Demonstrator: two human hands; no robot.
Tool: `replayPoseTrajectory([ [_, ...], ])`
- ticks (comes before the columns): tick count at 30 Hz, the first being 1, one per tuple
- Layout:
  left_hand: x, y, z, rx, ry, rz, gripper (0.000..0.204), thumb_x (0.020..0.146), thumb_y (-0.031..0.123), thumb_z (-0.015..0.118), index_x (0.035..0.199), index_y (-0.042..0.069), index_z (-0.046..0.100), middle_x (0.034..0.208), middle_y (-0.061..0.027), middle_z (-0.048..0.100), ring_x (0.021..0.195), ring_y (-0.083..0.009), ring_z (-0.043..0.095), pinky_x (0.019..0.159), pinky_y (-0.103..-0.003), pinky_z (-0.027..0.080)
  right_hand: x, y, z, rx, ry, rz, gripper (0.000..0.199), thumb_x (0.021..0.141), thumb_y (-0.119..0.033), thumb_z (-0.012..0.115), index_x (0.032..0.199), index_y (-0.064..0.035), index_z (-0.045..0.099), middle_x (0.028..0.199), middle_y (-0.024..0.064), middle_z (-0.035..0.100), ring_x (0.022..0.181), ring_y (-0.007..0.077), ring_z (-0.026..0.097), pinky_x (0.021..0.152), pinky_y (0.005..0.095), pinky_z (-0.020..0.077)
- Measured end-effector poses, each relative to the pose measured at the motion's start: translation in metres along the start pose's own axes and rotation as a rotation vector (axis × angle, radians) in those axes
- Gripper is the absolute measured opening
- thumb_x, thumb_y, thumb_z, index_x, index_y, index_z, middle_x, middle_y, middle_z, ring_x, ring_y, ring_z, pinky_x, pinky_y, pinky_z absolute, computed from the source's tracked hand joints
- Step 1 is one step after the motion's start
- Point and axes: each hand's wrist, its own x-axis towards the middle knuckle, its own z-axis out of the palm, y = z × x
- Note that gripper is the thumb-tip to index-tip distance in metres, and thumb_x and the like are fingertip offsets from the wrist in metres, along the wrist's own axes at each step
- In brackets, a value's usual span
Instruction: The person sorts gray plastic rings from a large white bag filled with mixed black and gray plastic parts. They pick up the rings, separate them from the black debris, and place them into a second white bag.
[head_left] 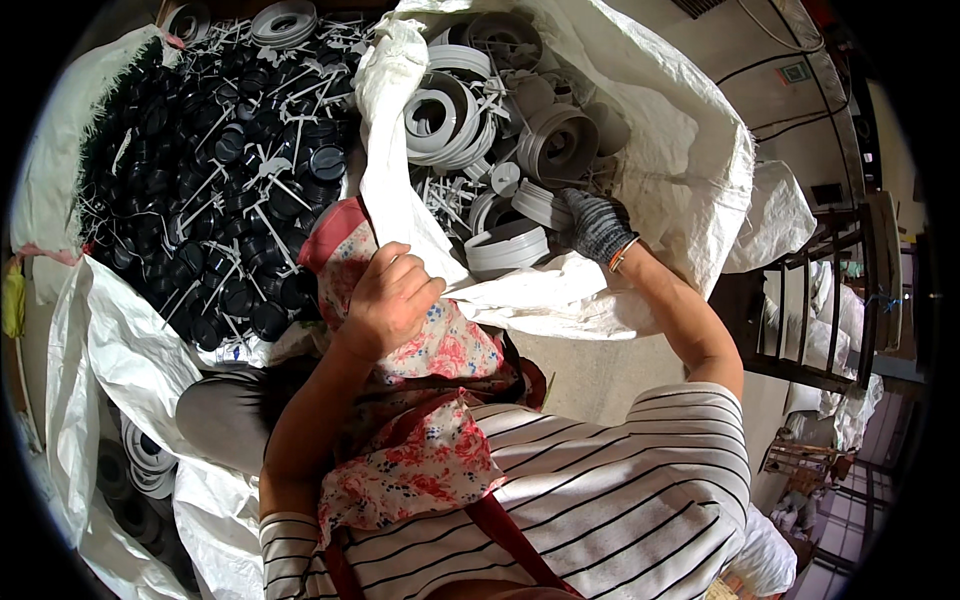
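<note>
My right hand point(598, 224), in a dark grey knitted glove, grips the edge of a grey plastic ring point(542, 207) inside a white woven sack point(690, 150). Just below that ring lies another ridged grey ring point(506, 248). Wide grey rings point(437, 122) and a deep round grey part point(560, 143) fill the rest of the sack. My bare left hand point(392, 305) is closed in front of the sack's near rim, over the floral apron point(455, 345). Whatever its curled fingers hold is hidden.
To the left, a second sack point(60, 150) is full of black round caps point(235, 180) mixed with thin white sprues. More grey rings point(150, 465) sit in a sack at the lower left. A dark metal rack point(815, 310) stands at the right.
</note>
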Motion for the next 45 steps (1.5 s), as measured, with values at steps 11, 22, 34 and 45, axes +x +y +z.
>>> replayPoseTrajectory([
  [11,-0.001,0.000,0.001,-0.006,0.020,-0.006,0.023,0.059,0.002,0.064,0.082,0.004,0.063,0.071,-0.0053,0.052,0.077,-0.0214,0.054,0.088,-0.040,0.042,0.003,-0.003,0.002,0.080,-0.034,-0.017,0.066,0.063,-0.040,0.080,0.111,-0.0052,0.051,0.104,0.0169,0.062,0.097,0.0321,0.060,0.084,0.0397,0.0483],
  [22,0.000,0.001,0.001,0.005,0.022,-0.022,0.018,0.061,0.002,0.064,0.079,0.004,0.064,0.071,-0.0052,0.051,0.077,-0.0212,0.054,0.087,-0.039,0.043,0.034,0.045,0.070,0.592,0.050,-0.047,0.053,0.067,-0.029,0.078,0.108,-0.0044,0.054,0.095,0.0087,0.062,0.090,0.0232,0.060,0.081,0.0368,0.0512],
  [34,0.000,0.003,0.001,0.008,0.057,-0.005,0.018,0.061,-0.001,0.064,0.079,0.001,0.064,0.069,-0.0052,0.051,0.074,-0.0215,0.054,0.082,-0.040,0.044,0.011,-0.003,0.008,0.116,0.002,-0.111,0.068,0.061,-0.047,0.079,0.107,-0.0026,0.056,0.102,0.0164,0.063,0.096,0.0320,0.060,0.083,0.0387,0.0481],
  [45,-0.004,0.001,0.005,-0.007,0.064,0.004,0.023,0.058,-0.001,0.060,0.080,0.001,0.063,0.072,-0.0048,0.048,0.075,-0.0220,0.054,0.083,-0.040,0.046,0.026,-0.005,0.004,-0.064,0.106,-0.191,0.057,0.079,-0.053,0.059,0.103,-0.0013,0.057,0.097,0.0219,0.061,0.092,0.0374,0.059,0.081,0.0434,0.0470],
])
